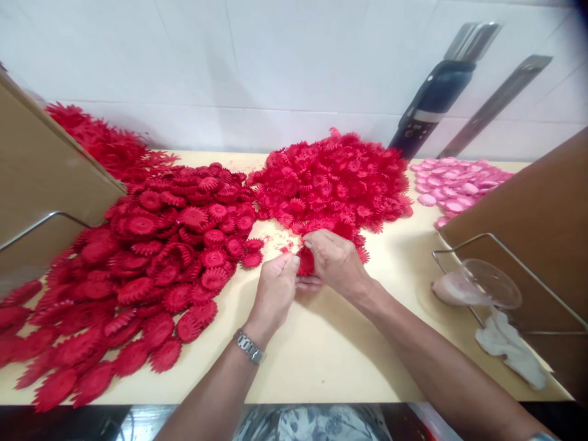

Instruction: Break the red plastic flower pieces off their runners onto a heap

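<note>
Over the middle of the table, my left hand [276,288] and my right hand [339,262] meet at a small red flower piece [306,261]. The thumb and fingers of each hand are closed on it, the left at its near left side and the right at its upper right edge. Its underside is hidden by my fingers. Just behind my hands rises a pile of bright red fringed flower pieces [335,184], its front edge close to my right fingers. To the left spreads a heap of darker red, tooth-edged round pieces [169,263]. Small red scraps lie beside my left fingertips.
Long-petalled red pieces [105,144] lie at the back left, pink discs [459,180] at the back right. Cardboard partitions [50,159] flank both sides. A clear plastic cup [478,285] lies tilted by a wire frame, near a crumpled white tissue [509,346]. Tools lean on the wall.
</note>
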A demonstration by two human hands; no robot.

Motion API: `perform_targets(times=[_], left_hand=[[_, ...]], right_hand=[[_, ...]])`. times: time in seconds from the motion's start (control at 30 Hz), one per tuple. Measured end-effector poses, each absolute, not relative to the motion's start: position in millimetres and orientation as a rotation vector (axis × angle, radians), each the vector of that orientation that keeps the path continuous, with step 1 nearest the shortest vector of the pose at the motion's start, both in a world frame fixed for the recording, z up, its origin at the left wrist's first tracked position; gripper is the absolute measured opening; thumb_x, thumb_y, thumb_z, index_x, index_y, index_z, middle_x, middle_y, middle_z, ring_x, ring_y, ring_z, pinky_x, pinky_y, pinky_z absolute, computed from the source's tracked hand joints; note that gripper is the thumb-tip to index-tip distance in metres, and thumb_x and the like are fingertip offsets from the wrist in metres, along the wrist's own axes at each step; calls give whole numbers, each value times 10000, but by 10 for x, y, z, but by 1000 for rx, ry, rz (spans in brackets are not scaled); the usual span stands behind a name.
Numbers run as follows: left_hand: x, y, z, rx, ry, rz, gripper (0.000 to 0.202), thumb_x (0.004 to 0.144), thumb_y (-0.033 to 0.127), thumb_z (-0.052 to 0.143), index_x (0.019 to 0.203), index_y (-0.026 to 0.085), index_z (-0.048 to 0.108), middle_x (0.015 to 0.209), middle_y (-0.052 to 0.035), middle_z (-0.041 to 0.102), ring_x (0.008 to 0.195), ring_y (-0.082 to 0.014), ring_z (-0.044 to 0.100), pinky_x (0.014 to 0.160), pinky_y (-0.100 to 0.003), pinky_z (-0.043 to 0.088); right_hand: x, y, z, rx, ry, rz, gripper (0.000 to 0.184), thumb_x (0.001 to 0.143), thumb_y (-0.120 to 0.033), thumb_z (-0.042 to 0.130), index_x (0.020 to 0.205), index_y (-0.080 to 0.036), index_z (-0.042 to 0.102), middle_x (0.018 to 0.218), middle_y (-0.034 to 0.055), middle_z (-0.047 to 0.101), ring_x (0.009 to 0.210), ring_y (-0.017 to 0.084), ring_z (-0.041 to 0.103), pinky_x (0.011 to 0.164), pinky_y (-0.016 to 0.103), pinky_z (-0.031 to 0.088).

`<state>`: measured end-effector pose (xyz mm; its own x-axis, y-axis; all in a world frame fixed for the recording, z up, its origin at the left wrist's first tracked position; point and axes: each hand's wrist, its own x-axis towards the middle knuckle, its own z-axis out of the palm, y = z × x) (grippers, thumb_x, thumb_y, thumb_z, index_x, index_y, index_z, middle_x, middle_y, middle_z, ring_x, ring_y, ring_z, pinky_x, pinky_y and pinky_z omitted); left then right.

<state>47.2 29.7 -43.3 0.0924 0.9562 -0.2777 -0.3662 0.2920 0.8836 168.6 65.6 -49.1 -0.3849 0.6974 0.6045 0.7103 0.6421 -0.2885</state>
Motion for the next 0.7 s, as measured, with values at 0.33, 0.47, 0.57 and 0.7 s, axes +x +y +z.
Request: perform_targets(times=[0.33, 0.47, 0.57, 0.7], left_hand=[[433, 310, -432, 789, 1074, 1106, 311, 710, 444, 596, 655, 151, 511, 520, -18, 615, 519, -182, 642, 505, -295, 537], [417, 321, -500, 864, 1078, 1152, 276, 729, 403, 578, 618, 169, 485, 559, 1, 616, 569, -170, 643, 535, -279, 537], [415, 301, -511, 920, 1097, 1110, 266, 752, 395, 548, 627, 172, 477, 523, 21, 585, 511, -154, 629, 493, -262, 526], [424, 271, -482, 984, 1157, 1049, 268, 757, 388, 541, 629, 158, 490, 489, 17, 562, 459, -153, 620, 427, -232, 499]], right_hand=[[1908, 719, -243, -1067, -1988, 294, 139, 881, -216, 436, 891, -175, 568, 779, 41, 584, 718, 145, 542, 659, 259, 430], [1802, 618, -243, -953, -2132, 478, 172, 768, -309, 628, 862, -181, 563, 794, 29, 569, 767, 157, 531, 680, 264, 431], [1767, 635, -297, -947, -2181, 436, 109, 824, -207, 540, 719, -176, 531, 682, 12, 523, 659, 132, 494, 601, 240, 401], [1912, 784, -360, -1084, -2058, 79, 191, 858, -172, 444, 680, -179, 513, 650, 32, 517, 633, 155, 471, 593, 270, 391]])
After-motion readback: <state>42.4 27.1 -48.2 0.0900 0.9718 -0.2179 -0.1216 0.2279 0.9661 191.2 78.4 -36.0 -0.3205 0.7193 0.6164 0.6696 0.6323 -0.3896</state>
